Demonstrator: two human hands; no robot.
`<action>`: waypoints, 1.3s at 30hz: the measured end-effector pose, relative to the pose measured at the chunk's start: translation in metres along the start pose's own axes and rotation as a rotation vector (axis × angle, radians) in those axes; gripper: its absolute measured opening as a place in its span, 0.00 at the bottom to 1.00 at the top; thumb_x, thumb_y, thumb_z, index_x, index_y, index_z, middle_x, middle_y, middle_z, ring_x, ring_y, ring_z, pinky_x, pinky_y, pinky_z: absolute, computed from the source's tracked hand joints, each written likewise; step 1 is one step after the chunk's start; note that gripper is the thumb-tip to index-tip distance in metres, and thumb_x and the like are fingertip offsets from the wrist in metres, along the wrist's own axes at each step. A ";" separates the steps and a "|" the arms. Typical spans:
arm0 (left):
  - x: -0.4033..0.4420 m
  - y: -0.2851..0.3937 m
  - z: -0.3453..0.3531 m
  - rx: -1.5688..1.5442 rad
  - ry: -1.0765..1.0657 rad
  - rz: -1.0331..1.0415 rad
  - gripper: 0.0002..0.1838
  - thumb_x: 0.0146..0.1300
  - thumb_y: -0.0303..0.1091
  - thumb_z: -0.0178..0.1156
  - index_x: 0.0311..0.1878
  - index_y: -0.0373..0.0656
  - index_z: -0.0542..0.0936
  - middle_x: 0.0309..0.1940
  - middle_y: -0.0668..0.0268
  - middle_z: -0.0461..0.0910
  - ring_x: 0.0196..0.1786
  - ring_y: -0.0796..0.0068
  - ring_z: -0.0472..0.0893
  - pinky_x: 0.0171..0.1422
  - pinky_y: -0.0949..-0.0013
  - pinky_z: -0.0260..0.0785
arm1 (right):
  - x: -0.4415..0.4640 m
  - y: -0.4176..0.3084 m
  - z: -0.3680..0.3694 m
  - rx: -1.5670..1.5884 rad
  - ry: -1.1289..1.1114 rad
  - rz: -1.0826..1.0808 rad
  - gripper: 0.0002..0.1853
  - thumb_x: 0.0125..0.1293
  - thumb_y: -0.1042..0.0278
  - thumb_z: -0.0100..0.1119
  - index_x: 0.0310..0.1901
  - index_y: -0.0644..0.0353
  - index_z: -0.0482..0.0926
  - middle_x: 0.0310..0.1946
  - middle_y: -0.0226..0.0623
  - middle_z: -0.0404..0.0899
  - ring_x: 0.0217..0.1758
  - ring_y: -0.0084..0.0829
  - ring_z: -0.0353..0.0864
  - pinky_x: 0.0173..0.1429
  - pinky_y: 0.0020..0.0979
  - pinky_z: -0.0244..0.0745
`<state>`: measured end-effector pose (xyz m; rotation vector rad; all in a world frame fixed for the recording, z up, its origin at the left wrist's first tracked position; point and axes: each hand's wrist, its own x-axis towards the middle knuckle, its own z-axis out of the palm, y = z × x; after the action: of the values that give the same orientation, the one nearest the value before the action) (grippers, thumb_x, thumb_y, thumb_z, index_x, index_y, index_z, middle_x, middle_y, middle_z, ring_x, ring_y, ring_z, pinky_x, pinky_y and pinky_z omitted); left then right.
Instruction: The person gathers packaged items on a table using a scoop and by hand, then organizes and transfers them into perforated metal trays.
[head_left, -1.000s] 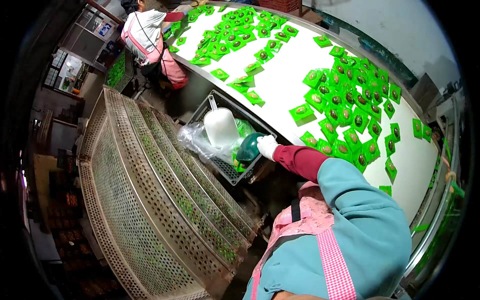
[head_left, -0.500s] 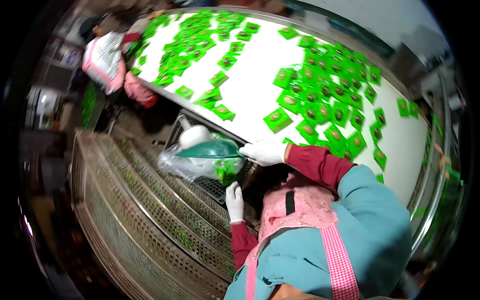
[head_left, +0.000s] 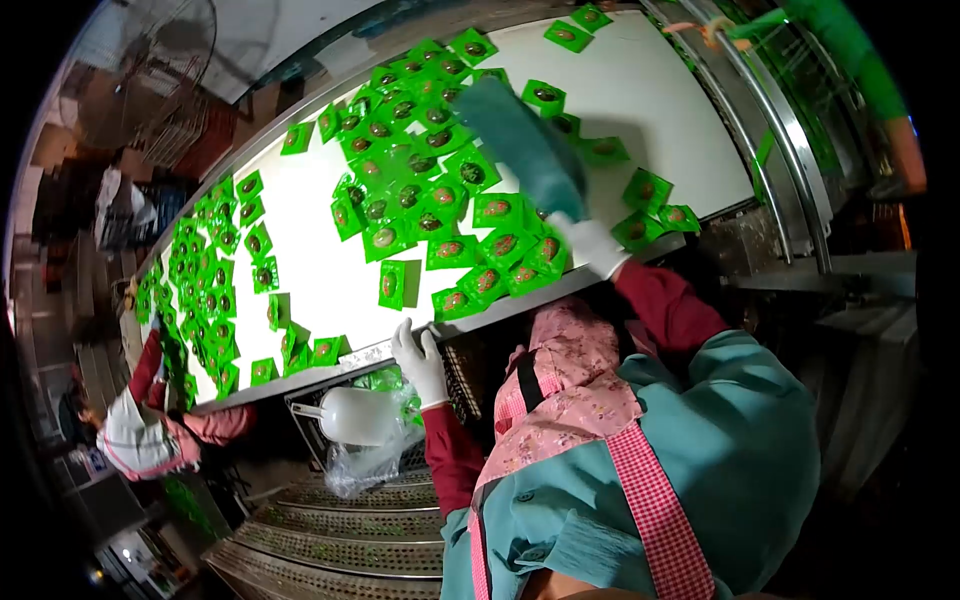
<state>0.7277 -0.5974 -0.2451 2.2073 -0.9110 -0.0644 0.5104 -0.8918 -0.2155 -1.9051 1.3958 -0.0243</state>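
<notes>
My right hand point(head_left: 592, 245), in a white glove, grips the narrow end of a dark green plastic scoop point(head_left: 525, 140). The scoop is slightly blurred and reaches over several small green packets point(head_left: 472, 172) on a white table point(head_left: 660, 110). It covers some of the packets, and I cannot tell whether it touches them. At the near edge of the table is my gloved left hand point(head_left: 420, 365), its fingers apart and nothing in it. Just below that edge, beside my left hand, a white scoop point(head_left: 358, 416) lies on clear plastic and green packets in a dark crate.
More green packets point(head_left: 205, 290) cover the table's far left, where another person point(head_left: 150, 430) reaches in with a hand. Metal rails point(head_left: 775, 130) stand at the right end. Perforated metal steps point(head_left: 340, 530) lie below the crate.
The green scoop has gone from above the crate to over the packets, carried by my right hand. My left hand has risen to the table edge. The view has turned right.
</notes>
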 end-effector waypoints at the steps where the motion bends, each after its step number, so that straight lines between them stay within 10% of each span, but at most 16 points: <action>1: 0.008 0.000 0.008 0.058 -0.024 0.024 0.22 0.60 0.31 0.61 0.58 0.37 0.73 0.54 0.51 0.73 0.57 0.50 0.71 0.64 0.53 0.62 | -0.007 0.010 -0.025 0.514 0.487 -0.196 0.24 0.62 0.49 0.59 0.44 0.67 0.78 0.34 0.47 0.83 0.39 0.44 0.83 0.44 0.42 0.76; 3: 0.017 -0.004 0.021 0.152 -0.054 0.089 0.27 0.57 0.38 0.65 0.59 0.38 0.72 0.56 0.50 0.72 0.59 0.49 0.70 0.64 0.52 0.62 | 0.041 0.130 -0.066 -0.112 0.629 0.143 0.25 0.65 0.51 0.52 0.50 0.68 0.72 0.36 0.54 0.82 0.41 0.50 0.82 0.47 0.46 0.75; 9: 0.013 0.025 0.038 0.307 -0.295 0.167 0.41 0.52 0.57 0.66 0.66 0.46 0.67 0.63 0.56 0.69 0.66 0.51 0.64 0.66 0.42 0.55 | 0.037 0.234 -0.128 -0.354 0.491 0.434 0.21 0.72 0.65 0.35 0.62 0.68 0.57 0.42 0.62 0.80 0.46 0.57 0.81 0.50 0.51 0.74; 13: 0.021 0.064 0.056 0.452 -0.395 0.186 0.45 0.52 0.65 0.62 0.66 0.46 0.66 0.63 0.58 0.68 0.65 0.52 0.65 0.65 0.39 0.55 | 0.044 0.187 -0.054 -0.418 0.467 0.250 0.17 0.67 0.66 0.47 0.51 0.67 0.59 0.36 0.58 0.81 0.38 0.57 0.81 0.41 0.52 0.75; 24: 0.080 -0.026 0.032 0.556 -0.074 -0.008 0.42 0.49 0.49 0.70 0.66 0.41 0.67 0.62 0.52 0.68 0.65 0.49 0.65 0.69 0.52 0.59 | 0.002 -0.059 0.136 -0.275 -0.084 -0.205 0.16 0.67 0.67 0.45 0.50 0.67 0.60 0.34 0.58 0.81 0.37 0.56 0.83 0.40 0.51 0.78; 31: 0.088 -0.060 0.012 0.594 0.116 -0.208 0.33 0.49 0.34 0.64 0.62 0.40 0.71 0.61 0.54 0.71 0.67 0.47 0.64 0.73 0.53 0.56 | 0.034 -0.080 0.114 0.006 -0.229 -0.424 0.24 0.68 0.53 0.50 0.52 0.69 0.67 0.28 0.54 0.80 0.29 0.52 0.81 0.35 0.49 0.75; 36: 0.084 -0.071 0.012 0.526 0.203 -0.096 0.32 0.48 0.29 0.60 0.61 0.39 0.70 0.59 0.53 0.72 0.66 0.47 0.66 0.70 0.50 0.58 | 0.106 -0.042 -0.031 0.836 0.142 -0.024 0.16 0.68 0.55 0.55 0.41 0.63 0.73 0.20 0.31 0.72 0.16 0.23 0.72 0.21 0.31 0.70; 39: 0.087 -0.067 0.012 0.512 0.192 -0.153 0.30 0.49 0.28 0.59 0.60 0.38 0.70 0.58 0.53 0.73 0.65 0.48 0.67 0.70 0.50 0.58 | 0.202 0.053 -0.097 -0.165 0.957 -0.189 0.30 0.68 0.49 0.53 0.55 0.75 0.69 0.45 0.62 0.80 0.48 0.63 0.78 0.54 0.48 0.73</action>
<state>0.8281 -0.6276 -0.2787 2.6938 -0.7035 0.3387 0.5068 -1.1185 -0.2585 -2.2662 1.8220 -1.0586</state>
